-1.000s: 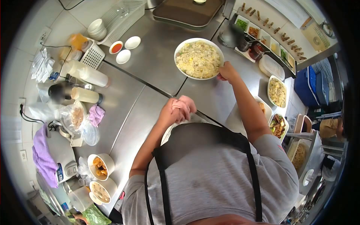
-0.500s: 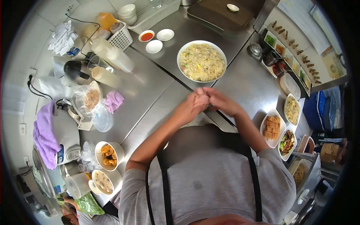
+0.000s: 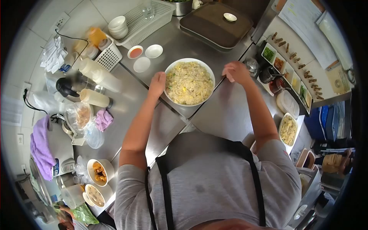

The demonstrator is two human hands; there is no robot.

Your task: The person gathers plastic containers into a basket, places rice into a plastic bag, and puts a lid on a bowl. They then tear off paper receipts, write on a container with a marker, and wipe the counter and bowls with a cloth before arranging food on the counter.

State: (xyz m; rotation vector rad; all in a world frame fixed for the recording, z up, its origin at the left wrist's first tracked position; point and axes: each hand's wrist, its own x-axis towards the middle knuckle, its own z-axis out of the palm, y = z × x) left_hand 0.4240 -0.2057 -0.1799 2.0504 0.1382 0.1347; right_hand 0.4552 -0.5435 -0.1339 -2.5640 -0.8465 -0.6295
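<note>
Our left hand (image 3: pixel 156 85) is at the left rim of the large bowl of fried rice (image 3: pixel 189 83), fingers close together; we cannot tell whether they pinch the rim or only rest against it. Our right hand (image 3: pixel 237 73) is just off the bowl's right side, loosely open with bent fingers, and we see nothing in it. The bowl sits upright on the steel counter (image 3: pixel 224 109), in front of our body.

Judging by its heaped rice, we take the filling of this bowl as done. It has no lid or wrap on, and whether it needs either, or anything more, we cannot tell.

Just beyond the bowl, to its left, are a dish of red sauce (image 3: pixel 135 52) and two small white dishes (image 3: pixel 154 51) (image 3: pixel 142 64), set apart from the rice. Farther beyond it, a brown tray (image 3: pixel 209 28) carries another small dish (image 3: pixel 230 17).

Well to the bowl's left we have a squeeze bottle (image 3: pixel 94 99) and a purple cloth (image 3: pixel 103 119); nearer our body on that side stands an uncovered tub of orange-brown pieces (image 3: pixel 100 172). To the bowl's right, past our right hand, are a glass jar (image 3: pixel 251 66) and sauce pots, and nearer us a smaller oval dish of rice (image 3: pixel 288 129), also filled and uncovered.
</note>
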